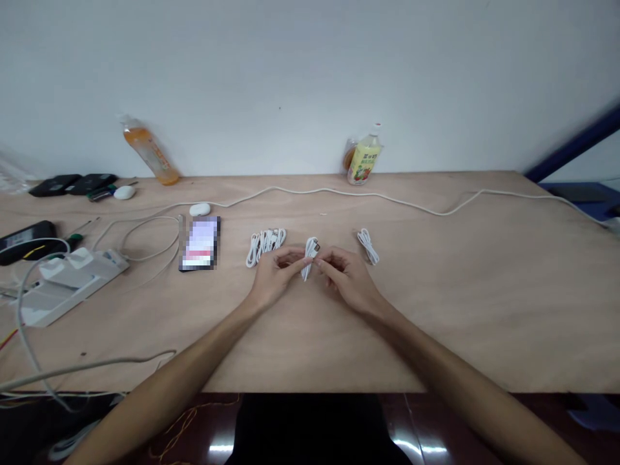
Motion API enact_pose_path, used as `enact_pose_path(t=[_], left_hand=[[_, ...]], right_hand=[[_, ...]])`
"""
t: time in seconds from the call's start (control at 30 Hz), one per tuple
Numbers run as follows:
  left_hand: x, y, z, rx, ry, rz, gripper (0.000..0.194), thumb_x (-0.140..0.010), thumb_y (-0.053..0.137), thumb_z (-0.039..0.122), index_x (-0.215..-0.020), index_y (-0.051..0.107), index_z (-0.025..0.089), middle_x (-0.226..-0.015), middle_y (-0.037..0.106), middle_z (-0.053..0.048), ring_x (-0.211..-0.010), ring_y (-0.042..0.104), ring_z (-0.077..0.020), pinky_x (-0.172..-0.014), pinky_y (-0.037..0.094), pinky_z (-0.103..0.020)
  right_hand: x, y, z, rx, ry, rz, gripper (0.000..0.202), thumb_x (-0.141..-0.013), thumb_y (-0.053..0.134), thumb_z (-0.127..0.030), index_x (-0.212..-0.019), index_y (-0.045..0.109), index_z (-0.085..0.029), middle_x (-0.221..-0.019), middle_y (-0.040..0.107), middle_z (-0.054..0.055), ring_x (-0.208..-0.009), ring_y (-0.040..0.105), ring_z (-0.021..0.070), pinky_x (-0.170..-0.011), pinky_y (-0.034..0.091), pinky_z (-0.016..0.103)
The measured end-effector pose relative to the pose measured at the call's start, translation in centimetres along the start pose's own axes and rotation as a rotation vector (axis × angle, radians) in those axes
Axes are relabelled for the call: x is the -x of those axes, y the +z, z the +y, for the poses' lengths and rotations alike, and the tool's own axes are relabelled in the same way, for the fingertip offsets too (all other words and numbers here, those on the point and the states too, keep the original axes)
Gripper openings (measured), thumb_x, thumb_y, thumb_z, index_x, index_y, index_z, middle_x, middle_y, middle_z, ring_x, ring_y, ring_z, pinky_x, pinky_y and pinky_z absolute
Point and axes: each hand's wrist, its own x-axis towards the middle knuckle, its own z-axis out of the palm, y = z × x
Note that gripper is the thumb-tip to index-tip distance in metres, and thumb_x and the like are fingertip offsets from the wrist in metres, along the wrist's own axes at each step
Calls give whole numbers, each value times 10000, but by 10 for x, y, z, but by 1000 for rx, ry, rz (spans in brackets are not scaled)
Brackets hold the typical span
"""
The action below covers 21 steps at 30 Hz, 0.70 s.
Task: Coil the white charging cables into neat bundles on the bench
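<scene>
A small bundled white cable (310, 252) with a dark-tipped plug is held above the middle of the wooden table. My left hand (278, 274) pinches it from the left side. My right hand (349, 278) has its thumb and fingers closed at the cable's right edge, close to the plug. Several bundled white cables (266, 244) lie side by side just beyond my left hand. Another white cable bundle (368, 246) rests by itself beyond my right hand.
Left of the hands are a phone (200, 243), a white earbud case (199, 209) and a white power strip (72, 290) with wires. An orange bottle (151, 155) and a yellow-labelled bottle (365, 158) stand by the wall. A long white cord (382, 196) crosses the table.
</scene>
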Motion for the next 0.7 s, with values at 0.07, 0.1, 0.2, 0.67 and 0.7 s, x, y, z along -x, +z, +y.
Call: enact_pose_path(t=[0.07, 0.1, 0.2, 0.67, 0.7], left_hand=[[0, 0, 1, 10, -11, -7, 349, -759, 945, 469, -943, 875, 181, -933, 867, -87, -831, 774, -239, -789, 587, -338], [0, 0, 1, 15, -16, -10, 354, -759, 945, 468, -952, 875, 180, -942, 868, -88, -835, 774, -239, -790, 586, -338], [0, 0, 2, 35, -31, -28, 353, -756, 946, 473, -948, 874, 186, -941, 867, -84, -846, 773, -238, -796, 589, -337], [-1, 0, 3, 215, -203, -68, 406, -687, 995, 512, -868, 856, 175, -873, 828, -66, -796, 735, -194, -773, 604, -319], [-1, 0, 3, 230, -209, -68, 417, -682, 998, 516, -865, 854, 171, -867, 826, -68, -786, 732, -192, -769, 605, -322]], right_hand=[[-2, -3, -1, -115, 95, -42, 280, -912, 724, -487, -800, 676, -234, -678, 614, -31, -517, 509, 128, -503, 421, 273], [-3, -4, -1, -154, 137, -58, 291, -882, 748, -500, -795, 677, -231, -671, 613, -33, -508, 504, 122, -487, 404, 265], [-5, -8, -3, -235, 247, -91, 297, -812, 808, -497, -802, 688, -225, -670, 623, -35, -504, 500, 111, -460, 364, 245], [1, -8, -3, 213, -157, -12, 199, -1045, 639, -401, -978, 743, -245, -819, 717, 7, -662, 604, 165, -615, 492, 298], [1, -7, -2, 264, -196, 11, 176, -1047, 639, -372, -993, 746, -244, -854, 741, 19, -695, 625, 175, -643, 505, 307]])
